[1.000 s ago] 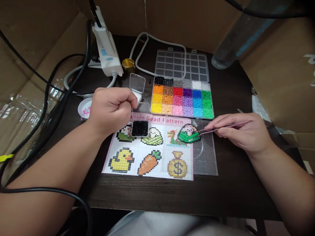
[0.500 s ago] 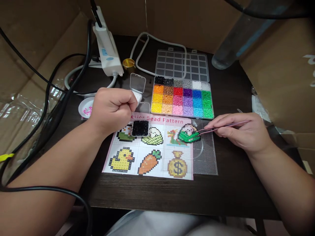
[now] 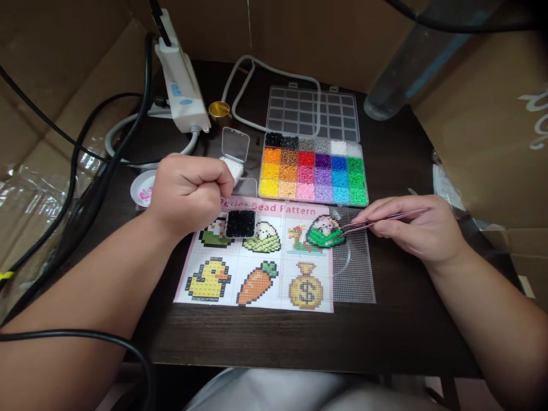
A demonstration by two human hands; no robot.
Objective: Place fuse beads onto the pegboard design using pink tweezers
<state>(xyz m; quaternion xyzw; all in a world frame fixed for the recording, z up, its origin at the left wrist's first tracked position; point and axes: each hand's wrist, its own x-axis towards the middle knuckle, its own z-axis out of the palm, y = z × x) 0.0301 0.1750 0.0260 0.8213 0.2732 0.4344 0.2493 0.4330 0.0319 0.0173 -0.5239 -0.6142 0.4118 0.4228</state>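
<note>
My right hand (image 3: pixel 417 228) pinches a pair of pink tweezers (image 3: pixel 387 218). Their tips reach the right side of a bead figure (image 3: pixel 326 231) with a pale top, a black outline and green below. That figure lies on a clear pegboard (image 3: pixel 357 257), which overlaps the printed bead pattern sheet (image 3: pixel 259 254). Closed into a fist, my left hand (image 3: pixel 188 191) is over the sheet's upper left corner; whatever its fingers may hold is hidden. Just right of it is a small open box of black beads (image 3: pixel 240 224).
A compartment box of coloured beads (image 3: pixel 314 171) stands behind the sheet, lid folded back. Left of it are a small box of white beads (image 3: pixel 233 167), a white dish with pink beads (image 3: pixel 141 188), a gold cup (image 3: pixel 220 111) and a power strip (image 3: pixel 182 91). Black cables (image 3: pixel 103 194) run along the left.
The whole view has shifted slightly, so things appear a little further left. Both hands keep nearly the same pose, and the tweezers' tips stay at the green part of the bead figure.
</note>
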